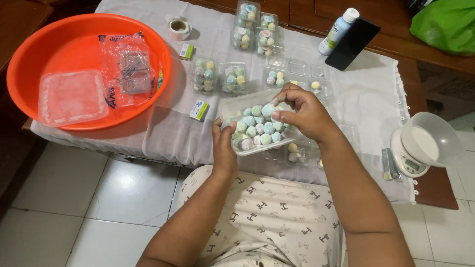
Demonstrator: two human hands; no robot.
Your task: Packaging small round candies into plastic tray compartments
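Note:
My left hand grips the near left edge of a clear plastic tray full of pastel balls in blue, green, pink and cream. My right hand reaches over the tray's right side and pinches one pale blue ball between thumb and fingers. The tray is held tilted above the table's front edge, over my lap.
On the white cloth lie several small clear boxes of balls, some empty boxes, a tape roll, two small cards. An orange basin with plastic packaging stands left. A bottle, dark phone, kitchen scale sit right.

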